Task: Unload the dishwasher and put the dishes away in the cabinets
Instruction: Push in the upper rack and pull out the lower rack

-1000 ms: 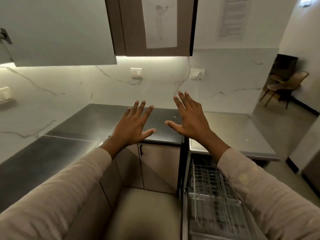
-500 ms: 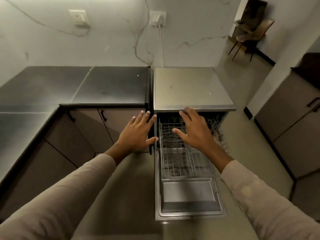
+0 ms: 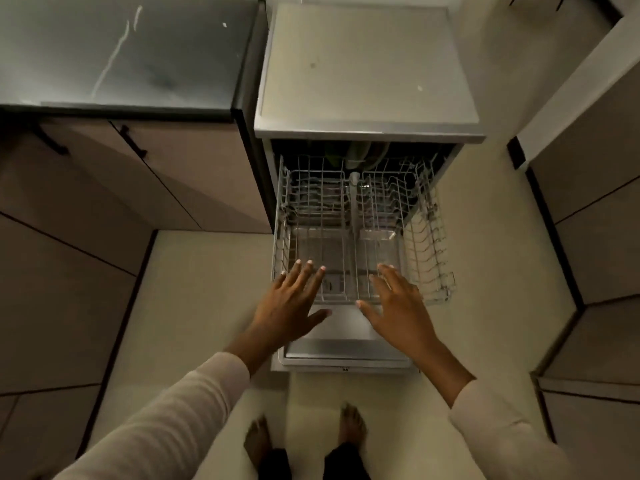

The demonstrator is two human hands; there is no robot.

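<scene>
**Two Flat Hands Over the Rack**

The dishwasher (image 3: 367, 130) is open beside the dark counter (image 3: 138, 46). Its wire rack (image 3: 429, 237) is pulled out over the door (image 3: 343, 353). The left hand (image 3: 294, 306) and right hand (image 3: 398, 306) are over the rack's front edge, fingers spread, holding nothing

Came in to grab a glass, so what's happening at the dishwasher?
A barefoot person stands in front of the open dishwasher, with its door folded down and the wire rack pulled out. The left hand and right hand are spread flat at the rack's front edge and hold nothing. Whether they touch it is unclear. The pulled-out part of the rack looks bare. A few rounded shapes, possibly dishes, sit at the back in shadow.
</scene>
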